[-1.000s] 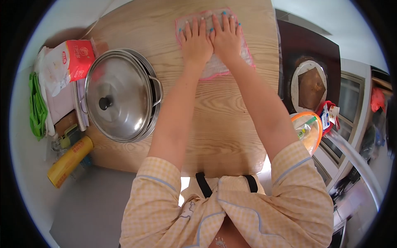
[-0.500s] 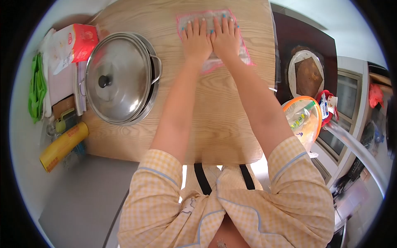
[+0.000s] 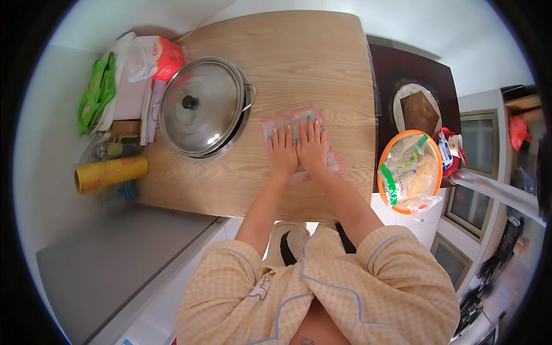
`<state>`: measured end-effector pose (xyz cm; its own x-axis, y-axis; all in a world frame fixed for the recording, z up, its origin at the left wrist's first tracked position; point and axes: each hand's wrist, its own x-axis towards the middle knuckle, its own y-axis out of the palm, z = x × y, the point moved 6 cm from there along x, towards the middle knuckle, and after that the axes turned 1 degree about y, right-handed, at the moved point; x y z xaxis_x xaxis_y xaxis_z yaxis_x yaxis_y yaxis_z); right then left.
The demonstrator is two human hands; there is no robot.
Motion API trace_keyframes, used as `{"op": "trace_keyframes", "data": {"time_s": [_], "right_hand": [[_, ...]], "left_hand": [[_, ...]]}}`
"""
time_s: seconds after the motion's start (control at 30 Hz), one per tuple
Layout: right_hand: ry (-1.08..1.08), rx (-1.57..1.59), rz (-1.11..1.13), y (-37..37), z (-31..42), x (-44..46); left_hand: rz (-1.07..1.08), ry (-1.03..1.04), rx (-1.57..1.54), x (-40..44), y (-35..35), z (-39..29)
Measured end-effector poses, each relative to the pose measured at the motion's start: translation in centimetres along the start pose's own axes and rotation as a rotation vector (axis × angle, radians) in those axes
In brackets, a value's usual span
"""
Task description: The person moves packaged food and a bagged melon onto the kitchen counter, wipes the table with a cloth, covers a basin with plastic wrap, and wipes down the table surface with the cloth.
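Note:
A thin greyish cloth with a pink edge (image 3: pixel 334 163) lies spread on the wooden table (image 3: pixel 310 63). Both hands rest flat on it, side by side, with the thumbs touching or nearly so. My left hand (image 3: pixel 283 152) has its fingers stretched out and pointing away from me. My right hand (image 3: pixel 312 146) lies the same way, fingers slightly apart, with blue and pale nails showing. Parts of the cloth are hidden under the palms. To the left of the hands stands a lidded steel pan (image 3: pixel 202 106) with a black knob.
Left of the pan are a red and white packet (image 3: pixel 167 59), a green bag (image 3: pixel 98 95) and a yellow roll (image 3: pixel 112 173). At the right, an orange-rimmed basket (image 3: pixel 382 164) holds plastic bags, near a dark surface (image 3: pixel 386 72) bearing a round board (image 3: pixel 420 110).
Both hands and the cloth have moved nearer to my body across the table, the hands still flat on it. The view has shifted, showing more of the table's far edge and the orange-rimmed basket.

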<state>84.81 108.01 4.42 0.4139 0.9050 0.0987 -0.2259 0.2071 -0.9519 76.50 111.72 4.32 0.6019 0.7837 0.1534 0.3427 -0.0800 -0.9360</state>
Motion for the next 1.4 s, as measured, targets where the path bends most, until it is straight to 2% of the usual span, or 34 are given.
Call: {"op": "trace_keyframes", "data": {"time_s": [0.13, 0.2, 0.37, 0.43, 0.53, 0.6, 0.73, 0.8, 0.83, 0.9, 1.03, 1.2, 1.3, 1.4], "right_hand": [[-0.087, 0.059, -0.042, -0.2, 2.5, -5.8], [-0.141, 0.126, 0.03, 0.3, 3.5, -8.2], [-0.197, 0.214, 0.103, -1.2, 3.4, -10.3], [-0.183, 0.259, 0.137, -1.4, 2.6, -10.3], [-0.029, 0.238, 0.023, -2.1, -0.5, -9.1], [0.095, 0.087, -0.076, -2.4, -3.3, -7.9], [0.333, 0.044, 0.005, -3.6, -8.2, -5.7], [0.406, 0.03, 0.374, -2.4, -9.9, -5.5], [0.425, 0.032, 0.377, -2.5, -10.3, -5.5], [0.366, 0.011, 0.487, -1.9, -10.4, -5.8], [0.366, 0.05, 0.483, -2.5, -10.0, -5.9], [0.384, 0.067, 0.548, -2.3, -10.1, -5.5], [0.383, 0.062, 0.542, -1.4, -10.5, -5.8], [0.372, 0.078, 0.506, -1.4, -10.5, -5.8]], "left_hand": [[-0.005, -0.025, 0.047, -7.1, -1.2, 0.8], [0.042, -0.044, 0.064, -10.1, -1.2, 1.6], [0.05, -0.068, 0.039, -11.9, -2.0, 1.6], [0.055, -0.076, 0.002, -11.4, -2.4, 1.3], [0.076, -0.141, 0.091, -10.1, -2.1, -0.1], [0.148, -0.288, 0.054, -9.3, -1.1, -0.2], [0.11, -0.307, 0.132, -6.1, -0.4, -0.1], [-0.034, -0.16, 0.181, -4.2, -0.5, 0.4], [-0.02, -0.145, 0.178, -3.3, -0.8, 0.8], [-0.01, 0.024, 0.201, -1.2, -1.3, 0.6], [0.059, 0.106, 0.164, 3.8, -0.7, 2.1], [0.045, 0.194, 0.127, 11.9, 0.8, 4.4], [0.045, 0.165, 0.097, 16.4, 1.8, 5.6], [0.088, 0.108, 0.241, 20.0, 3.1, 6.3]]}}
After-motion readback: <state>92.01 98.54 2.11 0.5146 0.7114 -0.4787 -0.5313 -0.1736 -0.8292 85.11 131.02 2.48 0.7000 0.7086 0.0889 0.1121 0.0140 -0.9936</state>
